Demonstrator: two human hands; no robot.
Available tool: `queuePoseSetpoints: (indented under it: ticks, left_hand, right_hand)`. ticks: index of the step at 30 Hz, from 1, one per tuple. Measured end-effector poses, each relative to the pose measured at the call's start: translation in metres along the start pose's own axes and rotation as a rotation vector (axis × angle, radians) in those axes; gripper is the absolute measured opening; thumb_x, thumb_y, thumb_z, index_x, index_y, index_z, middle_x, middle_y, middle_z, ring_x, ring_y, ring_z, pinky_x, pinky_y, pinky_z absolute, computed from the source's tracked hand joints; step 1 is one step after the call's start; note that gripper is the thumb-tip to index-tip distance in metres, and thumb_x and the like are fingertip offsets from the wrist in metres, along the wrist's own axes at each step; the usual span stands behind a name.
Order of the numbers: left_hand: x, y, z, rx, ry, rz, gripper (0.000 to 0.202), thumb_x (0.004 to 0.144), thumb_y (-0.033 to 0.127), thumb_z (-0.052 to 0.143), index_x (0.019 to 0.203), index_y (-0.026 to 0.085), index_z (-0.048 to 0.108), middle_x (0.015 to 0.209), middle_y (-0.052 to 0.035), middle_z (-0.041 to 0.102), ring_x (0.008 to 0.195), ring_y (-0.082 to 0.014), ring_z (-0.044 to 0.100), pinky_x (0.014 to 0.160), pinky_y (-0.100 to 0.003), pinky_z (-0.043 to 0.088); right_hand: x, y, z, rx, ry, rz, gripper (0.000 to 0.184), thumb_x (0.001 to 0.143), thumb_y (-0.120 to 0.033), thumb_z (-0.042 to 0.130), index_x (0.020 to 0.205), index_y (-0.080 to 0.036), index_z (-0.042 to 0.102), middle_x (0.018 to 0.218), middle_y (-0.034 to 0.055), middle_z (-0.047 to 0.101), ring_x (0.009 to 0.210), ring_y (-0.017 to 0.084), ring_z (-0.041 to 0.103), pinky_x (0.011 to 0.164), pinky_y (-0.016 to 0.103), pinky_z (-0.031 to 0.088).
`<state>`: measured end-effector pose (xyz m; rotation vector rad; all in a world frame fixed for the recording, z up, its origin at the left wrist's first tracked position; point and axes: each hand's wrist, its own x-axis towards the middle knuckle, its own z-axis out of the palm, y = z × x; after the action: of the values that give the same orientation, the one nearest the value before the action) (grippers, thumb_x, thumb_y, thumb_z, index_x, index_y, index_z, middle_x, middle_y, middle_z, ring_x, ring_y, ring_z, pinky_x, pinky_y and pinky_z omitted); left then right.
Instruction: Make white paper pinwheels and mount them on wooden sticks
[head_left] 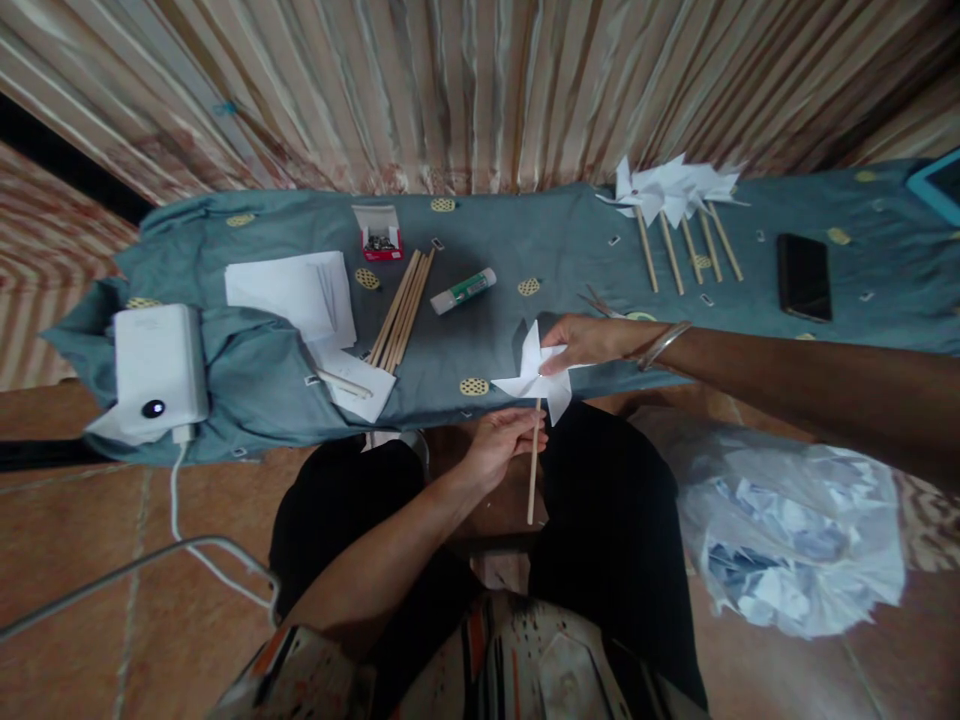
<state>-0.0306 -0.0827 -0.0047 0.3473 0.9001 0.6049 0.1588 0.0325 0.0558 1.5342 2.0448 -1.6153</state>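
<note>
A white paper pinwheel (532, 385) on a wooden stick (533, 480) is upright in front of me, at the near edge of the cloth. My left hand (504, 442) has its fingers closed around the stick just below the blades. From the right, my right hand (585, 342) reaches in, thumb and fingers pinched on the pinwheel's upper right blade near the centre. Behind my right wrist lie scissors (600, 303), partly hidden. A glue stick (463, 291) rests farther back, beside several loose wooden sticks (403, 312).
A red box of small metal pins (381, 243) stands open near white paper sheets (289, 285). Several finished pinwheels (682, 195) lie at the back right, near a phone (805, 277). A cabled power bank (159, 365) sits left. A bag of white paper (802, 540) stands on the floor.
</note>
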Motion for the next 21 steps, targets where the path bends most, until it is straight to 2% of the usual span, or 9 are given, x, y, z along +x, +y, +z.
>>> queuePoseSetpoints:
  ticks: [8,14,19,21]
  left_hand:
    - [0.0000,-0.0007,0.0003,-0.019,-0.021,0.009,0.020,0.069,0.026,0.083,0.077,0.010,0.074,0.071,-0.0029,0.067,0.056,-0.0088,0.060,0.062,-0.025,0.049]
    - [0.0013,-0.0014,-0.0018,-0.023,-0.016,-0.001,0.019,0.069,0.026,0.083,0.076,0.010,0.075,0.071,-0.0033,0.068,0.055,-0.0091,0.061,0.061,-0.026,0.049]
    - [0.0031,-0.0032,-0.0029,-0.033,-0.019,0.017,0.023,0.064,0.028,0.085,0.074,0.010,0.075,0.070,-0.0039,0.069,0.055,-0.0105,0.062,0.060,-0.026,0.050]
    - [0.0043,-0.0041,-0.0034,-0.037,-0.010,0.020,0.026,0.062,0.029,0.086,0.075,0.010,0.075,0.071,-0.0043,0.069,0.055,-0.0112,0.063,0.060,-0.027,0.051]
  right_hand:
    - [-0.0009,-0.0026,0.0024,0.022,0.011,0.032,0.039,0.062,-0.055,0.077,0.067,-0.017,0.073,0.059,0.0004,0.064,0.059,0.014,0.056,0.053,0.026,0.041]
    - [-0.0004,0.0007,0.0030,0.033,-0.019,0.025,0.041,0.065,-0.057,0.075,0.076,-0.017,0.076,0.066,0.0014,0.069,0.061,0.015,0.058,0.055,0.026,0.043]
    - [-0.0002,-0.0019,0.0041,-0.017,0.002,0.063,0.033,0.067,-0.049,0.074,0.073,-0.016,0.075,0.065,0.0016,0.068,0.063,0.015,0.057,0.056,0.026,0.041]
    - [-0.0002,-0.0020,0.0039,-0.012,0.004,0.063,0.033,0.070,-0.044,0.071,0.078,-0.013,0.075,0.066,0.0024,0.069,0.065,0.015,0.058,0.058,0.026,0.041]
